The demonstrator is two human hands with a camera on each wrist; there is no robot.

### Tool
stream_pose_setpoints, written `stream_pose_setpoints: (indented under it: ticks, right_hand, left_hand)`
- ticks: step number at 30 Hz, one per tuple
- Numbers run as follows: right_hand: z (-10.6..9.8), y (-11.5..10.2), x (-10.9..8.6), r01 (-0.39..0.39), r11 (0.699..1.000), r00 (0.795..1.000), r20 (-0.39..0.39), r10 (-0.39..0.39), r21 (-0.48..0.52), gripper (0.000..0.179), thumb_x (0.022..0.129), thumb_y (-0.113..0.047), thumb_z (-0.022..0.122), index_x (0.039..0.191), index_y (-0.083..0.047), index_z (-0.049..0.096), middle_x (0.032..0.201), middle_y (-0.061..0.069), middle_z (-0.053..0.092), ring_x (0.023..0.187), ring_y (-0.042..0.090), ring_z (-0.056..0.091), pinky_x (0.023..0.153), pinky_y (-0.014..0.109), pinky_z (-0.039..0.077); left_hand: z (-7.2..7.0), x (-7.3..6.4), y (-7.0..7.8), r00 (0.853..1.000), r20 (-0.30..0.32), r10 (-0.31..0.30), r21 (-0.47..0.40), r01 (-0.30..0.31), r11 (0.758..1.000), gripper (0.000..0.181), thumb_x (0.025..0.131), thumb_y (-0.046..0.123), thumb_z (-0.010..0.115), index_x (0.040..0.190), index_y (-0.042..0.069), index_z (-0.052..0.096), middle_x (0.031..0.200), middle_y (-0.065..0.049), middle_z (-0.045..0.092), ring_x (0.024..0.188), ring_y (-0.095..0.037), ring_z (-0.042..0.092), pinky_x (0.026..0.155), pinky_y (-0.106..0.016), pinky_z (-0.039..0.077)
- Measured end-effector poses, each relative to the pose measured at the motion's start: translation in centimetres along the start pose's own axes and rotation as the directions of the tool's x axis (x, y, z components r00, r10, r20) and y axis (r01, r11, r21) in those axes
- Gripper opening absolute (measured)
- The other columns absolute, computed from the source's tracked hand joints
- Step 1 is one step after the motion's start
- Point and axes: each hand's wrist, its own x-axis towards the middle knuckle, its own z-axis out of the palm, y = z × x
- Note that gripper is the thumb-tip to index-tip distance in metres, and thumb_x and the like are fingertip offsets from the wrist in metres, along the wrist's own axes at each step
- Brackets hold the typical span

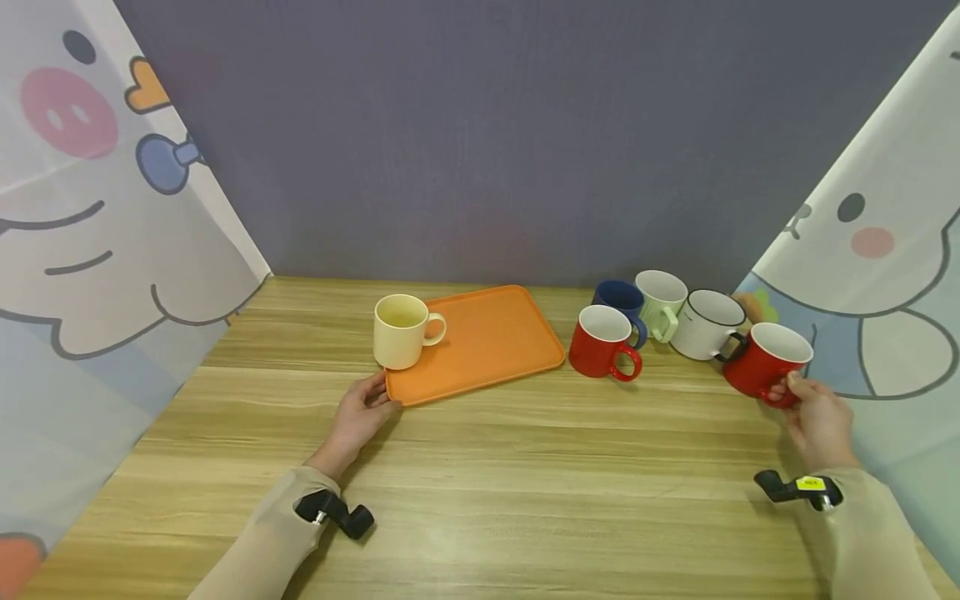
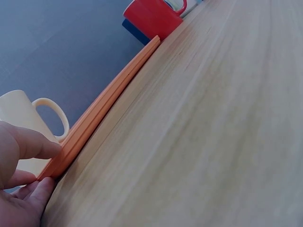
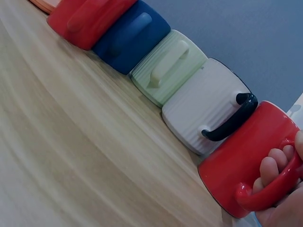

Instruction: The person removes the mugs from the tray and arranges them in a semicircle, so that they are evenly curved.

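Note:
At the right end of a row of mugs, my right hand (image 1: 821, 421) grips the handle of a red mug (image 1: 757, 362) with a white inside. In the right wrist view, the fingers curl through the handle of this red mug (image 3: 251, 156). I cannot tell whether its base touches the table. My left hand (image 1: 360, 421) pinches the front left corner of an orange tray (image 1: 487, 342), with thumb and fingers on its rim in the left wrist view. A pale yellow mug (image 1: 400, 333) stands upright at the tray's left end, handle pointing right.
Left of the held mug stand a white mug (image 1: 705, 325) with a black handle, a light green ribbed mug (image 1: 660, 300), a dark blue mug (image 1: 618, 296) and another red mug (image 1: 596, 346). A grey wall (image 1: 480, 150) rises behind the wooden table (image 1: 562, 500).

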Motion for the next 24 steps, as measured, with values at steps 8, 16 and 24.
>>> stream_pose_setpoints:
  ticks: [8,16,24]
  right_hand:
    - [-0.24,0.15,-0.14,-0.005,1.000,0.994,0.111,0.007,-0.018,0.021,0.092,0.002,0.048,0.080,0.003,0.065,0.068,0.012,0.062,0.057,0.020,0.061,0.058,0.023,0.054]
    - [-0.14,0.29,-0.21,-0.006,0.999,0.989,0.151,0.011,-0.033,0.024,0.093,0.003,0.045,0.080,0.004,0.065,0.069,0.012,0.062,0.059,0.020,0.061,0.059,0.023,0.054]
    - [-0.28,0.38,-0.15,-0.040,0.999,0.978,0.202,0.046,-0.037,0.028,0.094,0.004,0.041,0.081,0.003,0.066,0.070,0.012,0.064,0.060,0.019,0.061,0.061,0.022,0.053]
  left_hand:
    - [0.04,-0.04,0.00,1.000,-0.002,-0.021,-0.004,0.021,1.000,0.062,0.079,-0.008,0.062,0.135,-0.010,0.035,0.125,-0.026,0.041,0.114,-0.036,0.049,0.086,-0.021,0.048]
    - [0.04,-0.04,0.01,1.000,-0.001,-0.020,0.003,0.020,1.000,0.061,0.080,-0.006,0.062,0.134,-0.010,0.036,0.125,-0.026,0.041,0.114,-0.036,0.049,0.087,-0.022,0.048]
    - [-0.05,-0.02,-0.05,1.000,-0.006,-0.014,0.009,0.014,1.000,0.061,0.079,-0.006,0.063,0.134,-0.010,0.035,0.126,-0.026,0.040,0.113,-0.037,0.049,0.086,-0.021,0.048]
